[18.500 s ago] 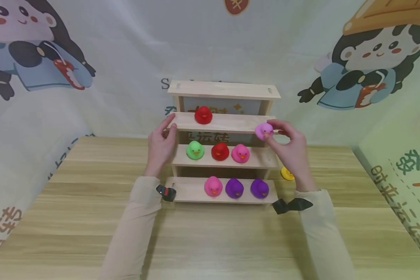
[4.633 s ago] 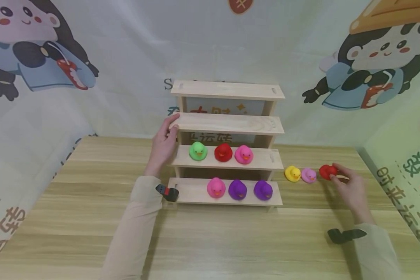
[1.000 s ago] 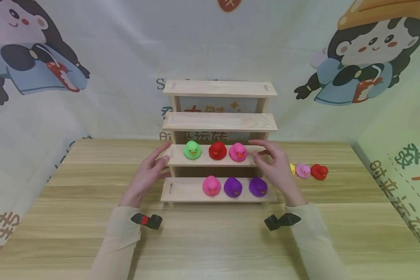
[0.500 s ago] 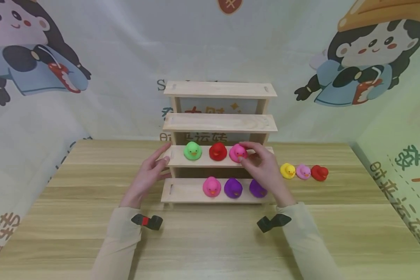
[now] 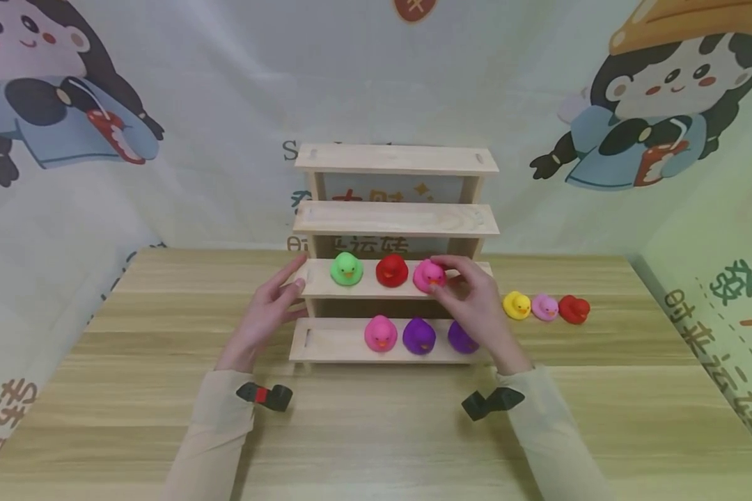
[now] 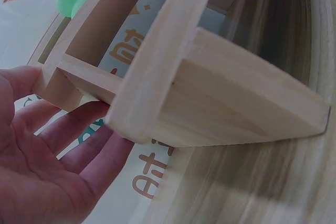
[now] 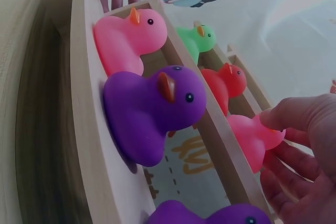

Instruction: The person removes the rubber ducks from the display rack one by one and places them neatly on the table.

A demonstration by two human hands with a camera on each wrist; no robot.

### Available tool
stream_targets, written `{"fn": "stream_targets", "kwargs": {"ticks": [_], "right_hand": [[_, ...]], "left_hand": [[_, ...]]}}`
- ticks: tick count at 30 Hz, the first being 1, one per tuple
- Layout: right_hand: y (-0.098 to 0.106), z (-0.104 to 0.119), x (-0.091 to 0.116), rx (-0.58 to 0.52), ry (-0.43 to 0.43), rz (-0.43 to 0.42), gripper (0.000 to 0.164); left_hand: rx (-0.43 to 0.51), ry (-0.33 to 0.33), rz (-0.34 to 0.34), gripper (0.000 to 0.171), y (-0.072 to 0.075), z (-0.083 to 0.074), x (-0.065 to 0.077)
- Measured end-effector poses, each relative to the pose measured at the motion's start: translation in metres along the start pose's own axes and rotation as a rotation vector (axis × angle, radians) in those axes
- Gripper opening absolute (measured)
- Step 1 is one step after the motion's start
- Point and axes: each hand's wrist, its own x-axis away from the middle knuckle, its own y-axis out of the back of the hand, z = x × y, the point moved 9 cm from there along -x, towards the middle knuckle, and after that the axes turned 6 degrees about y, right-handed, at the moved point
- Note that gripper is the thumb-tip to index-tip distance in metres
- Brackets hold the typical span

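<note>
1. At the rack's left end, the left hand (image 5: 260, 313) touches the third board from the top of the wooden rack (image 5: 395, 219), its fingers loosely extended. The left wrist view bares the broad side panel (image 6: 236, 98) and the palm, which the head view conceals.
2. On that same board, a green duck (image 5: 347, 269) comes first, then a red duck (image 5: 391, 270), both upright with beaks toward the person.
3. Next comes the held pink duck (image 5: 426, 276), upright at this board; whether its base touches the wood cannot be told. Its beak points frontward and slightly right, so its long axis, beak to tail, runs across the board's depth.
4. From the right, the right hand (image 5: 476, 303) pinches that duck between thumb and fingers. The right wrist view shows further bent fingers, hidden in the head view.
5. Along the bottom board sit a lower pink duck (image 5: 381, 334), a purple duck (image 5: 419, 336) and an end purple duck (image 5: 461, 338), the last partly covered by the hand.
6. Farthest right, a yellow duck (image 5: 517, 305), a lilac duck (image 5: 544, 307) and an outer red duck (image 5: 574, 309) line up on the table (image 5: 633, 417).
</note>
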Motion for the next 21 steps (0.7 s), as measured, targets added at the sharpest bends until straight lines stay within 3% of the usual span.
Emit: {"fn": "stream_targets", "kwargs": {"ticks": [12, 21], "right_hand": [[0.016, 0.009, 0.01, 0.008, 0.067, -0.034, 0.036], [0.029, 0.008, 0.019, 0.027, 0.07, -0.059, 0.038]], "left_hand": [[0.007, 0.002, -0.001, 0.051, 0.0, 0.0, 0.0], [0.001, 0.004, 0.004, 0.051, -0.001, 0.0, 0.0]]}}
